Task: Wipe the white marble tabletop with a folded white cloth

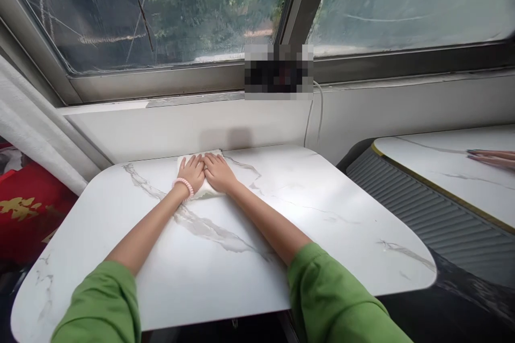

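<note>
- Window: beyond both hands and above them, in a metal frame; greenery shows dimly through the glass.
- Table: white with grey marbling, spread beneath both hands. Its far edge runs along the wall, just ahead of the fingertips, which is probably why the arms reach out so straight.
- Second table: well to the right of the right hand, with a few thin sticks lying on it.
- Curtain: pale, hanging to the left of the left hand.
- Red bag: left of the left hand, off the table, with gold markings.
- Cloth: pale, lying flat on the table directly under both hands, near the far edge.
- Left hand and right hand: side by side and touching, palms down, fingers extended, gripping nothing. Laid flat like this, they seem to press the cloth evenly against the table and keep it from bunching.
- Bracelet: pink, round the wrist just behind the left hand.
</note>
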Available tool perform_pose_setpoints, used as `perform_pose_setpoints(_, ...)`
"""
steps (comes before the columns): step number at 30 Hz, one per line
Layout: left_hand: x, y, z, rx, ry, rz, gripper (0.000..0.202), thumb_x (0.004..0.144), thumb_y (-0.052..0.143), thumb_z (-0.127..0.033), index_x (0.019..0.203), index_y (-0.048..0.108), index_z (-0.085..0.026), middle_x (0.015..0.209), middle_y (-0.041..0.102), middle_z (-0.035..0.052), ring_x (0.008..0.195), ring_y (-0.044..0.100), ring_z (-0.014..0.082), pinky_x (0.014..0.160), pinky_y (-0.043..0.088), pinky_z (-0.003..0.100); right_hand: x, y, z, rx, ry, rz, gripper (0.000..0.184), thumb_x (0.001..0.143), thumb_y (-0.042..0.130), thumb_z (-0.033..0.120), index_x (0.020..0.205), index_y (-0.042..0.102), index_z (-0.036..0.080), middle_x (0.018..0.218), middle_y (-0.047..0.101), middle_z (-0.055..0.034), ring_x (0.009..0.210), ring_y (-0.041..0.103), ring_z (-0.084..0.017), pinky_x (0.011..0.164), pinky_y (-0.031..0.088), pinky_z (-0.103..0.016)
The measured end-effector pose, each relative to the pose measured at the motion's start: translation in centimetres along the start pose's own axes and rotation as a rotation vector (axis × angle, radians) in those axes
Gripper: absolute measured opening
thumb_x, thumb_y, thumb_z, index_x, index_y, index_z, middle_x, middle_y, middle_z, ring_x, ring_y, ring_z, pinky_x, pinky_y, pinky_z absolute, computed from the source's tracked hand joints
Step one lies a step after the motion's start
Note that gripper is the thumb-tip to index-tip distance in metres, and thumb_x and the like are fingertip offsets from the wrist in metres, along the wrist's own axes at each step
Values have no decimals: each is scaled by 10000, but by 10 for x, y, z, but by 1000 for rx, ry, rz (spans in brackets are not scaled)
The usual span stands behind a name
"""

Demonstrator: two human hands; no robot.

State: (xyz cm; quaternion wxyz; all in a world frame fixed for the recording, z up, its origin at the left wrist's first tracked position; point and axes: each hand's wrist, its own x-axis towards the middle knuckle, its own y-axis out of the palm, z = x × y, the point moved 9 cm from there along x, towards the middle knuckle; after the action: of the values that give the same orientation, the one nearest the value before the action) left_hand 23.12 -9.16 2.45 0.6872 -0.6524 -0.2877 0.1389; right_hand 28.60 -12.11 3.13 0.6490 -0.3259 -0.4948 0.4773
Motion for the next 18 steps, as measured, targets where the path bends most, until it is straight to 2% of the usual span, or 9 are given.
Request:
perform_pose_setpoints(3,-38,-6,-15,32,7,-14,410,932,326,-179,1307,476,-106,1457,380,128,1353,312,286,1122,168,527,-33,-2,23,-4,-40,68,469,882,346,187,1328,450,86,1443,398,-158,1360,297,-252,1131,166,-424)
perform_pose_setpoints(8,-125,-27,-49,51,110,-90,471,909,314,-175,1358,447,-131,1458,388,95,1368,294,249,1136,181,484,-108,-9,74,3,-79,99,516,893,367,241,1366,413,40,1457,351,-219,1382,241,-327,1134,146,-517)
perform_pose_setpoints(12,-186,-45,-70,100,151,-131,538,885,349,-172,1423,359,-151,1492,323,100,1389,239,267,1136,161,500,-154,-19,120,25,-244,83,521,911,360,269,1361,412,11,1451,341,-251,1385,210,-362,1122,166,-567)
perform_pose_setpoints(15,-209,-54,-76,111,153,-126,591,870,364,-165,1456,287,-143,1495,311,116,1393,224,280,1134,159,512,-168,-25,139,60,-335,79,519,912,356,270,1351,419,0,1447,342,-260,1390,187,-367,1121,172,-576)
perform_pose_setpoints(18,-209,-55,-68,86,144,-96,607,874,342,-171,1473,244,-158,1501,297,114,1395,220,273,1128,179,510,-161,-20,142,94,-341,113,537,892,371,268,1353,416,-4,1446,341,-263,1387,194,-373,1123,154,-582)
